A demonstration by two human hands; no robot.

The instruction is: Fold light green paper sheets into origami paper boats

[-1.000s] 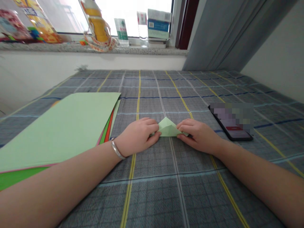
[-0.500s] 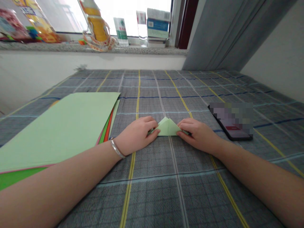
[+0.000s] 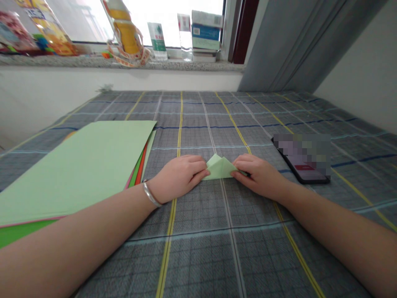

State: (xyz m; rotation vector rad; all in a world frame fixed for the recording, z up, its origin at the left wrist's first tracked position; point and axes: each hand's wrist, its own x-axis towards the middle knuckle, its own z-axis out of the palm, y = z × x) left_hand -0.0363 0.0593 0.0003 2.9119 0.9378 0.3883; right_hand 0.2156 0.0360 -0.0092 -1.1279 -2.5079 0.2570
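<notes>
A small piece of pale green paper (image 3: 219, 168), folded into a triangular shape, lies on the checked bedspread (image 3: 198, 248) between my hands. My left hand (image 3: 180, 178) presses on its left corner, with the fingertips covering that end. My right hand (image 3: 259, 176) holds the right corner between its fingers, and a darker edge shows there. A metal bangle (image 3: 150, 194) circles my left wrist.
A stack of coloured paper sheets (image 3: 77, 165), pale green on top, lies to the left of my left arm. A phone (image 3: 300, 163) lies to the right, partly blurred. Packages and bottles stand on a stone windowsill (image 3: 124, 63) beyond the bed, beside a grey curtain (image 3: 288, 45).
My left hand has shifted slightly toward the paper, and the paper sits a little flatter between my fingers. The view has tilted slightly.
</notes>
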